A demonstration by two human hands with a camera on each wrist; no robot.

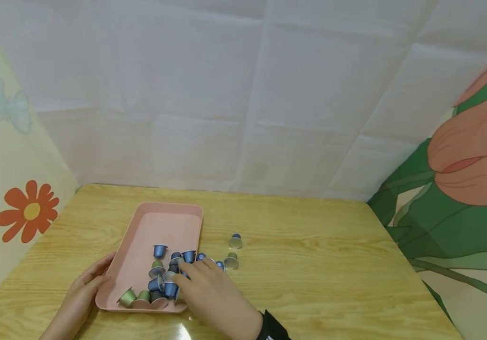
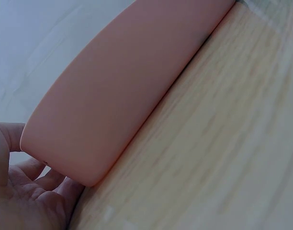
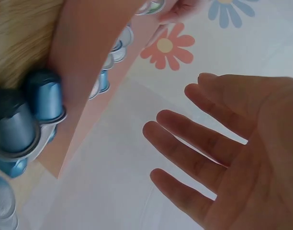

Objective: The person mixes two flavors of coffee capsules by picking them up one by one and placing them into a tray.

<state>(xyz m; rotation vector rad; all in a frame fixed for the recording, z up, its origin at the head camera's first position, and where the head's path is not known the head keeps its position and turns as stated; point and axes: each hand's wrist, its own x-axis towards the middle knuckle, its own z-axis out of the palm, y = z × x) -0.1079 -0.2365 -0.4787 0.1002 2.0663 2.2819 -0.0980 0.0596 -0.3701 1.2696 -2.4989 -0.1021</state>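
Note:
A pink rectangular tray (image 1: pixel 166 226) lies on the wooden table, with several blue, green and dark coffee capsules heaped in its nearer half. My left hand (image 1: pixel 82 292) grips the tray's left side near the front corner; in the left wrist view the thumb is at the rim and the other fingers are by the outer wall. Over the tray's right edge hovers my right hand (image 1: pixel 217 293), partly hiding the capsules there. Its fingers (image 3: pixel 194 163) look extended and spread in the right wrist view, holding nothing. A green capsule (image 1: pixel 127 297) lies in the front left corner.
Right of the tray, a blue-topped capsule (image 1: pixel 235 241) and a green capsule (image 1: pixel 232 260) stand on the table (image 1: pixel 324 264). More blue capsules (image 3: pixel 45 96) sit close outside the tray wall. A white sheet (image 1: pixel 226 94) hangs behind, with printed panels at both sides.

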